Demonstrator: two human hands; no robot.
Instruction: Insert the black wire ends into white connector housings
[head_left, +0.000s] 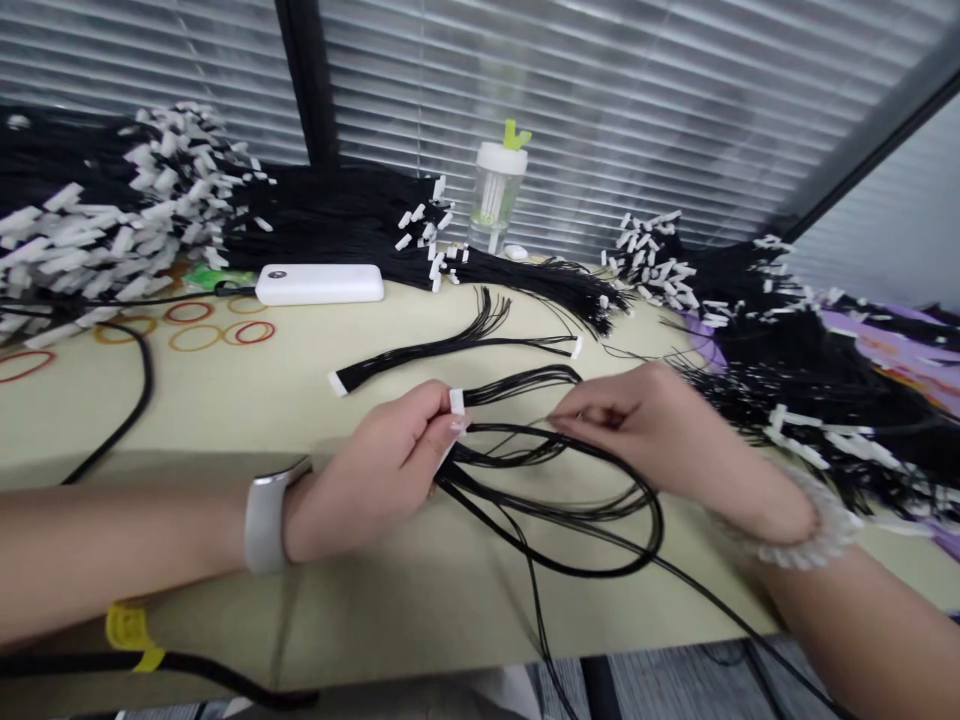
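My left hand point(382, 460), with a grey wristband, is closed on a bundle of thin black wires at their small white connectors point(457, 402). The black wires point(585, 510) loop out to the right over the beige table point(225, 400) and trail off its front edge. My right hand point(660, 435), a clear beaded bracelet on the wrist, pinches the same wires a short way to the right of the connectors. Another wire bundle with a white connector point(450, 347) lies flat just beyond my hands.
Large heaps of black wires with white connectors lie at the left point(112, 230), back centre point(420, 235) and right point(787, 350). A white power bank point(320, 284), coloured rubber bands point(195, 325), a clear bottle point(496, 195) and a thick black cable point(127, 410) are on the table.
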